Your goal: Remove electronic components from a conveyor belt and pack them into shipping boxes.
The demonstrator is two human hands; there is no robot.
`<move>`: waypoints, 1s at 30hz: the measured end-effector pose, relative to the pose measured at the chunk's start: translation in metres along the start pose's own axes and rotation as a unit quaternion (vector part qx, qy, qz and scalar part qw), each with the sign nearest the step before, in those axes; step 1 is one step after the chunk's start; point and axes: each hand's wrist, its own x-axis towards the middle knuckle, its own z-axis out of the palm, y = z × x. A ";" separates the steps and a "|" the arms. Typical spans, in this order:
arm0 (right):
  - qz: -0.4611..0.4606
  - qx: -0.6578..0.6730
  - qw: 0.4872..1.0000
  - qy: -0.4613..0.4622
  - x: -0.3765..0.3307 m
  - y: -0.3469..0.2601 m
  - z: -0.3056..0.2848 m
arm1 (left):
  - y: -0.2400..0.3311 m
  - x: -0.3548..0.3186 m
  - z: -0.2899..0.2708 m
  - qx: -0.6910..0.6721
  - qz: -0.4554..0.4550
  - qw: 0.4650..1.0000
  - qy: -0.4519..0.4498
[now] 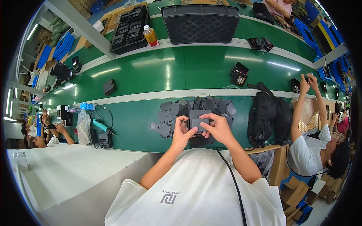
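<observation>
Between my two hands is a dark grey, boxy plastic case (198, 117), held just above the green bench. My left hand (183, 132) grips its left side, the thumb lying on the near left corner. From the right, my right hand (218, 128) closes on it, with the thumb on its face and a finger along its far edge. Behind and around the hands spreads a pile of flat dark grey plastic pieces (166, 115). The underside of the case is hidden.
A teal electric screwdriver (101, 126) and a clear plastic bag (83, 128) lie to the left. To the right rests a black backpack (262, 116). Beyond the rail, the green conveyor (203, 71) carries a dark box (109, 87). A co-worker (313, 147) sits at right.
</observation>
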 end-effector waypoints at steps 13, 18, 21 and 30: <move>0.014 0.114 0.993 0.029 0.027 0.044 -0.003 | -0.001 0.016 -0.003 -0.040 0.021 0.999 -0.025; -0.008 0.088 0.996 0.026 0.050 0.049 -0.019 | 0.007 0.039 -0.004 -0.048 -0.013 0.999 -0.012; -0.061 0.036 0.997 0.031 0.084 0.050 -0.042 | 0.016 0.059 -0.009 -0.060 -0.026 0.998 0.006; -0.237 -0.675 0.651 0.253 0.199 0.083 -0.120 | 0.009 0.176 -0.068 -0.026 0.006 0.988 0.152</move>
